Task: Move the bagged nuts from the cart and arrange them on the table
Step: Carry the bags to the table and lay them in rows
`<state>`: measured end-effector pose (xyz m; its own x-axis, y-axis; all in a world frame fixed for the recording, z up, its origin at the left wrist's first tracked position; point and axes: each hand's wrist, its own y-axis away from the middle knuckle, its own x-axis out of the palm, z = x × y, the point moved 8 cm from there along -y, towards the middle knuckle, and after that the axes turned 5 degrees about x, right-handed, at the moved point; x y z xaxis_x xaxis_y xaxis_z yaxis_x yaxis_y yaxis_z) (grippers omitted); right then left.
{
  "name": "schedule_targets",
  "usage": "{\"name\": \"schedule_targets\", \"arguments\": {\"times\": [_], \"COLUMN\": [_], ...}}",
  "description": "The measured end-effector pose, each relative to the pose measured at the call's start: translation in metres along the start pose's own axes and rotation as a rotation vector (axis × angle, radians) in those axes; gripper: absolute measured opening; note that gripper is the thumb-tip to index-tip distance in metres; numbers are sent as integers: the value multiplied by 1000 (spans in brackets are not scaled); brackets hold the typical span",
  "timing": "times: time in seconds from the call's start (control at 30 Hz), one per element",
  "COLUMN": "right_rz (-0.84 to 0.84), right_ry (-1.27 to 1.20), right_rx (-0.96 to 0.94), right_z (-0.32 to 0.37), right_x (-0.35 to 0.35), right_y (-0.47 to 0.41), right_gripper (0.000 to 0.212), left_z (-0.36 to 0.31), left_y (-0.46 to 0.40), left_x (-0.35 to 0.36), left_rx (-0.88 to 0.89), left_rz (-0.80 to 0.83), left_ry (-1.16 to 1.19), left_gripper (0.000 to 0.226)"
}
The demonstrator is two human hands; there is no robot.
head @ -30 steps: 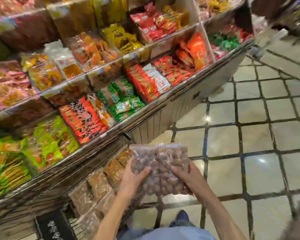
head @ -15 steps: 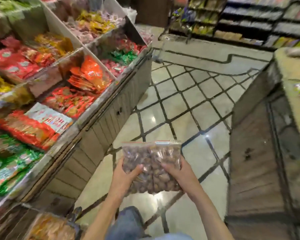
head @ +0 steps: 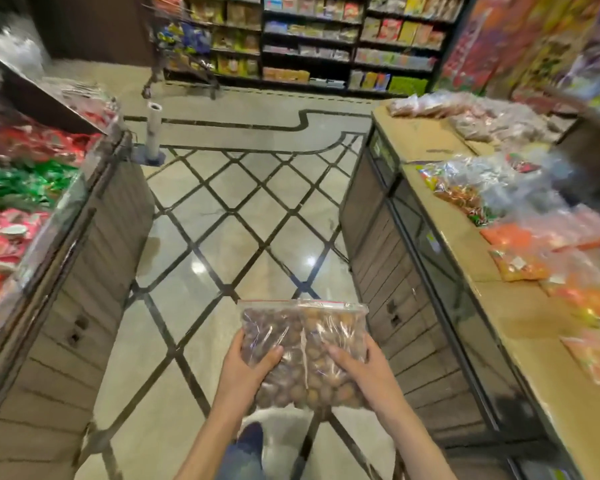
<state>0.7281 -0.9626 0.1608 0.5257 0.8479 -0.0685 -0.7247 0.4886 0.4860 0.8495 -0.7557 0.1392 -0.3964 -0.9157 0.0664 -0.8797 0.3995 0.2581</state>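
I hold clear zip bags of brown nuts [head: 303,355] in front of me over the tiled aisle floor. It looks like two bags side by side. My left hand [head: 245,367] grips the left edge and my right hand [head: 362,370] grips the right edge, thumbs on top. The table [head: 465,244] with a tan cardboard top runs along the right side. More bagged nuts [head: 478,123] lie at its far end. The cart is out of view.
A display stand [head: 84,244] with red and green snack packs lines the left. Orange and mixed candy bags [head: 541,237] cover part of the table. Dark shelves of goods [head: 326,39] close the far end, with a white pole [head: 153,133] on the floor.
The view has swung right, away from the cart and the left display, so the table now fills the right side. Both hands keep the same hold on the nuts.
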Motion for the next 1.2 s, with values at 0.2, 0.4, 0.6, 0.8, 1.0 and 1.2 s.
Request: {"name": "schedule_targets", "arguments": {"times": [0.2,0.4,0.6,0.8,1.0,1.2], "right_rz": [-123,-199,-202,-203,-231,-335], "right_ry": [-63,-98,-120,-133,-104,-130], "right_rx": [-35,-48,-56,-60,-54,-57], "right_z": [64,111,166,248,315,362], "right_x": [-15,-30,-53,-84,-113,-147], "right_y": [-99,-200,-331,-472,-576,-664], "right_gripper": [47,49,46,46,47,52], "left_z": [-49,-71,-99,-152,-189,-209], "left_y": [-137,-262,-399,-545,-667,-784], "left_x": [35,69,114,170,216,280], "left_rx": [-5,-35,-12,15,8,20], "left_rz": [157,224,257,232,273,403], "left_ry": [-10,-36,-79,-111,-130,-147], "left_gripper": [59,56,70,69,68,67]}}
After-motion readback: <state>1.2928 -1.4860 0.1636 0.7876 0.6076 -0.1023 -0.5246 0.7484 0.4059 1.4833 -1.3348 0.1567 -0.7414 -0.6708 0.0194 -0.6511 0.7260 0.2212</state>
